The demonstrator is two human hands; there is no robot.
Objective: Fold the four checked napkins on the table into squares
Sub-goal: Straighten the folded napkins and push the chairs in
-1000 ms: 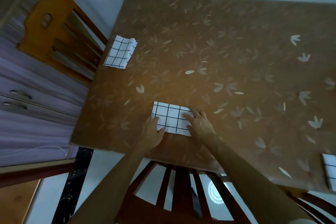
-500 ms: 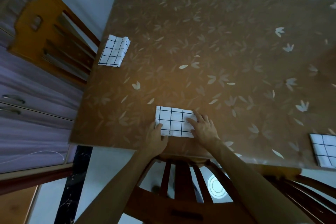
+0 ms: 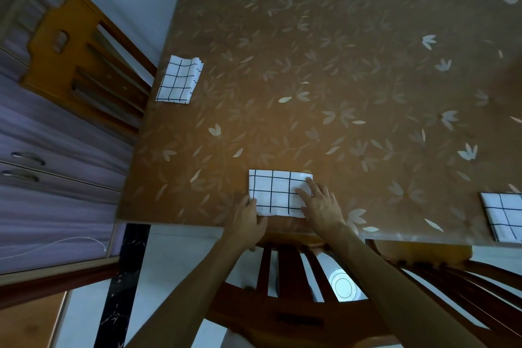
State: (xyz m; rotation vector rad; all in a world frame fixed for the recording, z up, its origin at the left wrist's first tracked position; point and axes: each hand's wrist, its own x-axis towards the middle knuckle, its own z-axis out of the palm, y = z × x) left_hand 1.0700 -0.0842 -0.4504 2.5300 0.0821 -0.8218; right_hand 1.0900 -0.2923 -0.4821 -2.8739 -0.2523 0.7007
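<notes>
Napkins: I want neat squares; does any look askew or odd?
The far-left napkin has layers fanned out at its right edge, not flush. The near napkin, under left hand and right hand, is a rectangle, not yet square.

On the table point(image 3: 353, 70), the near napkin point(image 3: 275, 192) lies at 6 o'clock, the left napkin point(image 3: 178, 80) at 10 o'clock, the right napkin point(image 3: 505, 217) at 4 o'clock. The near chair point(image 3: 288, 316) stands outside its 6 o'clock edge.

Left hand point(image 3: 250, 220): palm down, forearm extended forward; fingertips bent, grip unclear. Right hand point(image 3: 322, 209): palm down, fingers point(image 3: 314, 187) straight and spread; forearm extended alongside the left.
</notes>
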